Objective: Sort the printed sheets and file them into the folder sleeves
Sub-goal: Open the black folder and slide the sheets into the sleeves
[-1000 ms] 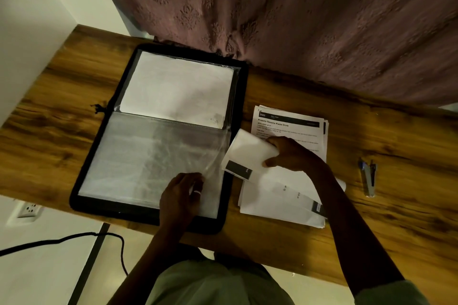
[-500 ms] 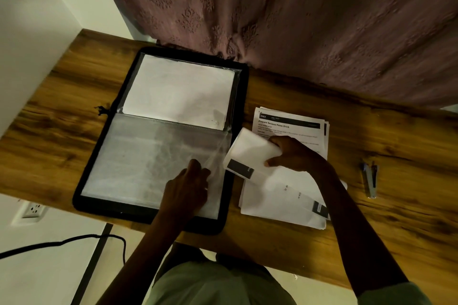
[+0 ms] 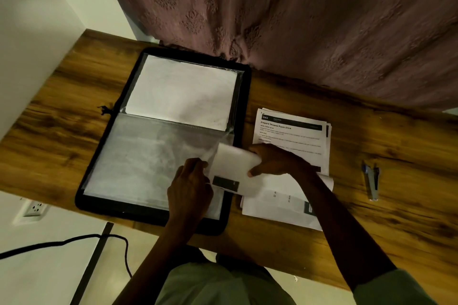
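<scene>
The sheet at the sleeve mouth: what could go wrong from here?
The sheet is curled in the right hand; it may crease or jam at the sleeve edge.
The left hand pinches only the sleeve's edge, so the mouth may slip shut.
The right forearm crosses over the stack and may drag it askew.

Head view: a black zip folder (image 3: 244, 96) lies open on the wooden worktop (image 3: 62, 131), both hands at its right edge.
The left hand (image 3: 189, 188) pinches the open edge of the near clear sleeve (image 3: 143, 163). The right hand (image 3: 277, 161) grips a curled sheet (image 3: 233, 163), whose free end overlaps that edge. Just right of the folder lies the stack of printed sheets (image 3: 292, 136); farther right, well apart, a stapler (image 3: 370, 181). Behind the folder hangs a patterned curtain (image 3: 297, 20).
</scene>
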Demonstrator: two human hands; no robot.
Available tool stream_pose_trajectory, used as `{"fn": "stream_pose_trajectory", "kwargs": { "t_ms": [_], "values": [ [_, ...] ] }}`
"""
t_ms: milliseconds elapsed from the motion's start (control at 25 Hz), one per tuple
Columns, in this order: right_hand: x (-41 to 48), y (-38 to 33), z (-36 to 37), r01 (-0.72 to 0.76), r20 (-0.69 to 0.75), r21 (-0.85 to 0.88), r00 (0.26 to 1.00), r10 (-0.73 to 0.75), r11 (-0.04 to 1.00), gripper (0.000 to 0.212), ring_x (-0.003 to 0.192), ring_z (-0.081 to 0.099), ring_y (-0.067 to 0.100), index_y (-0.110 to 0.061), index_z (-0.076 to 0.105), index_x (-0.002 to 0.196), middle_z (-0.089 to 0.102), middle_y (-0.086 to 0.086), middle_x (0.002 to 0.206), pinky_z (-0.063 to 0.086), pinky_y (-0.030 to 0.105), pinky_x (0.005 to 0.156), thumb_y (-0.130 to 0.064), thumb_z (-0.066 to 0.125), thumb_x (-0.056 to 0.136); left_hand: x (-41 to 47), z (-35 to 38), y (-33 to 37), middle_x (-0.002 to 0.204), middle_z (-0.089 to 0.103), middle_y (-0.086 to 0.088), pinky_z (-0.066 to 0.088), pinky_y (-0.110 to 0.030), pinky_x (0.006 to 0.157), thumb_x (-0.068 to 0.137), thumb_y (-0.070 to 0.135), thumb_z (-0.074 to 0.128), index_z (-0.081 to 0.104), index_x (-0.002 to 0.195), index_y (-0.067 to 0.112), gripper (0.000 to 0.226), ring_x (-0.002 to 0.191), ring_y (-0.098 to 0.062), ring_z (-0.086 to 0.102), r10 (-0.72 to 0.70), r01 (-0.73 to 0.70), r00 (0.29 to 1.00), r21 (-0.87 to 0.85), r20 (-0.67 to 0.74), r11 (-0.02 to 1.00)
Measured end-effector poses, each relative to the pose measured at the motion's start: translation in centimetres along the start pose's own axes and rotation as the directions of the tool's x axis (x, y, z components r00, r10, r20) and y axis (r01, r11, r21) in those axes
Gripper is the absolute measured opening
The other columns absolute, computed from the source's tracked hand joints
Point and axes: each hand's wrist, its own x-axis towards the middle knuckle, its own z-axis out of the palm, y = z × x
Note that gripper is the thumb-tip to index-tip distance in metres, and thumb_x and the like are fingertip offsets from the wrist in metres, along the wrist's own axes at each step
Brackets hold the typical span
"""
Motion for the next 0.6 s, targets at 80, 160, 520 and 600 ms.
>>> {"fn": "stream_pose_trajectory", "kwargs": {
  "t_ms": [80, 160, 520, 600],
  "values": [
    [0.5, -0.6, 0.6, 0.008, 0.028, 0.008, 1.0, -0.009, 1.0, 0.069, 0.121, 0.054, 0.027, -0.014, 0.046, 0.137, 0.057, 0.009, 0.132, 0.047, 0.044, 0.103, -0.024, 0.081, 0.078, 0.0, -0.2, 0.2, 0.125, 0.062, -0.008, 0.057, -0.033, 0.057, 0.077, 0.0, 0.071, 0.064, 0.117, 0.008, 0.042, 0.095, -0.025, 0.063, 0.049, -0.048, 0.998, 0.014, -0.031, 0.999],
    [1.0, -1.0, 0.9, 0.018, 0.038, 0.015, 0.999, -0.018, 1.0, 0.07, 0.121, 0.054, 0.028, -0.015, 0.044, 0.136, 0.057, 0.01, 0.132, 0.047, 0.046, 0.102, -0.024, 0.081, 0.078, -0.1, -0.2, 0.5, 0.128, 0.062, -0.007, 0.053, -0.029, 0.053, 0.072, 0.0, 0.073, 0.063, 0.121, 0.008, 0.051, 0.096, -0.027, 0.061, 0.091, -0.089, 0.995, 0.041, -0.04, 0.995],
    [1.3, -2.7, 1.7, 0.077, -0.254, -0.181, 0.96, -0.122, 0.981, 0.055, 0.104, 0.055, 0.022, -0.015, 0.04, 0.132, 0.051, 0.004, 0.112, 0.042, 0.031, 0.077, -0.05, 0.057, 0.093, -1.2, 0.6, 0.5, 0.13, 0.06, -0.003, 0.05, -0.033, 0.065, 0.055, 0.005, 0.083, 0.065, 0.121, 0.013, 0.069, 0.095, -0.027, 0.058, 0.133, -0.145, 0.989, 0.219, 0.068, 0.965],
    [1.2, -3.2, 1.9, 0.13, -0.223, -0.2, 0.959, -0.175, 0.971, 0.05, 0.114, 0.054, 0.024, -0.018, 0.043, 0.131, 0.052, 0.004, 0.125, 0.044, 0.036, 0.087, -0.046, 0.058, 0.094, -1.9, 1.0, 0.2, 0.135, 0.056, 0.0, 0.051, -0.03, 0.064, 0.06, 0.007, 0.082, 0.065, 0.124, 0.015, 0.066, 0.096, -0.024, 0.057, 0.094, -0.124, 0.983, 0.196, 0.155, 0.973]
  ]
}}
